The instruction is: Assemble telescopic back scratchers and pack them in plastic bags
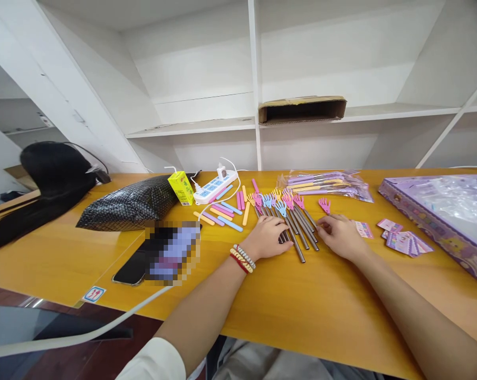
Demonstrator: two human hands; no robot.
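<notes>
My left hand [268, 237] rests over the left side of a pile of metal rods [297, 237], its thumb apart from its bent fingers. Claw-shaped heads in pink, blue [280, 208] and yellow top these rods. Just right of the pile, my right hand [340, 236] has its fingers curled around a rod with a pink claw head [324, 205]; the hand hides most of that rod. Loose coloured sticks [225, 211] in pink, yellow, blue and purple lie left of the pile.
Behind the pile is a plastic bag [329, 184] of rods. Small cards [407, 240] and a purple box [440, 227] lie right. A power strip [217, 187], yellow drink carton [181, 188], black bubble bag [123, 206] and phones [133, 264] are left, with a white cable [123, 315].
</notes>
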